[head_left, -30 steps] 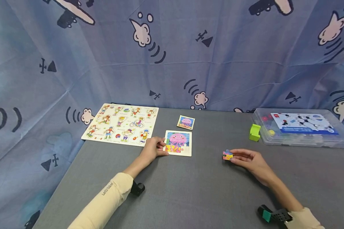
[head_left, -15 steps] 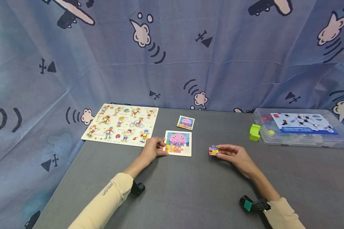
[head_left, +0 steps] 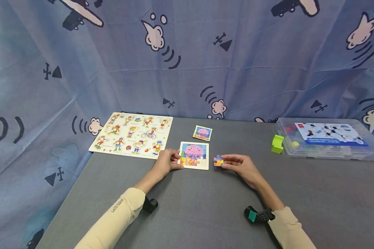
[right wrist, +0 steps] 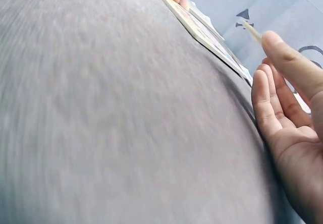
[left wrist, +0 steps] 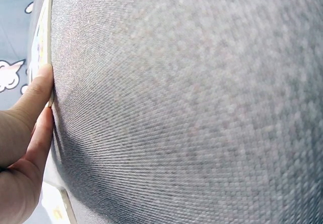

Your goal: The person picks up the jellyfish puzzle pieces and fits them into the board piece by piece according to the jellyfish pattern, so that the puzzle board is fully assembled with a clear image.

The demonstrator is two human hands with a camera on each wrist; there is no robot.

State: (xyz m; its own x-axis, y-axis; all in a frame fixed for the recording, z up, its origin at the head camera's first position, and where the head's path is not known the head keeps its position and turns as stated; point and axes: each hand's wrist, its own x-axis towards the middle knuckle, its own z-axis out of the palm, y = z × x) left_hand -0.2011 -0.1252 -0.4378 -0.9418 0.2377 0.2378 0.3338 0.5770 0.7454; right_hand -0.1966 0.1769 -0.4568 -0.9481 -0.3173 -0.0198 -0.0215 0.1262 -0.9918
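Note:
My left hand [head_left: 164, 163] grips the left edge of a small square jigsaw puzzle board [head_left: 203, 164] showing a pink jellyfish. Its lower right corner is bare wood. In the left wrist view, the thumb and a finger touch the board's edge [left wrist: 49, 27]. Just right of the board, my right hand [head_left: 240, 167] pinches a jigsaw piece [head_left: 218, 161] in blue, yellow and pink between thumb and fingers. The right wrist view shows the piece edge-on [right wrist: 252, 31], raised off the table and apart from the board. Behind the board lies a smaller jellyfish picture square [head_left: 202, 132].
A large board with sports figures [head_left: 132, 135] lies at the back left. A green block [head_left: 277, 144] stands against a clear plastic case [head_left: 330, 148] at the back right. Grey cloth [head_left: 187, 214] covers the table, and a patterned blue curtain [head_left: 187, 83] hangs behind it.
My right hand has moved left with the jigsaw piece, from well right of the board to close beside it. My left hand and the board have stayed in place.

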